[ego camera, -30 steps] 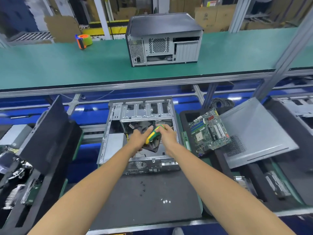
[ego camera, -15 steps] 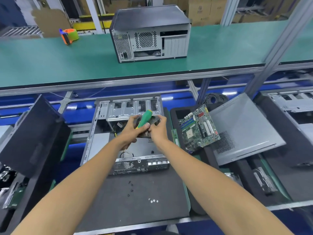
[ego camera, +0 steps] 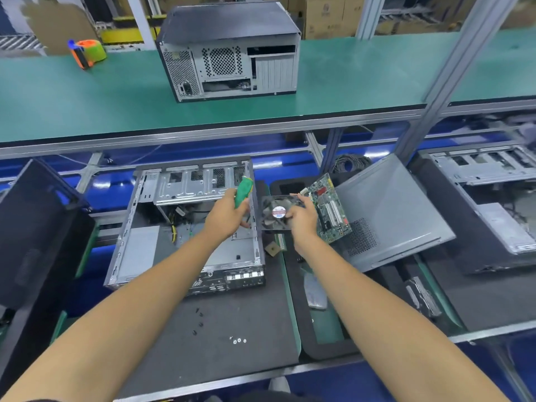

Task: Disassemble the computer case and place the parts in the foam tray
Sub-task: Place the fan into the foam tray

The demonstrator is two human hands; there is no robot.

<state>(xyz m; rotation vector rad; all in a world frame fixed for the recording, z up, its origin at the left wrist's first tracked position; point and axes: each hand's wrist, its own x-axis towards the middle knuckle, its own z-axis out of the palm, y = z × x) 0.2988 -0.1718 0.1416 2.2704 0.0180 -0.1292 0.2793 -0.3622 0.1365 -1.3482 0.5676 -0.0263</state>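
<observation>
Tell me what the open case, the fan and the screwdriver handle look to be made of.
Open case: bare sheet metal, grey with dull glare, stamped slots. Fan in the right hand: likely dark plastic, round label at its hub. Screwdriver handle in the left hand: green, probably plastic or rubber; blur leaves it open.

The open case (ego camera: pixel 185 227) sits left of the motherboard (ego camera: pixel 329 210) (leaning on a side panel (ego camera: pixel 400 210)), screws (ego camera: pixel 239 340) in front.

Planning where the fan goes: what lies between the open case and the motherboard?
In the head view, the fan in the right hand, and below it a small brown chip.
</observation>
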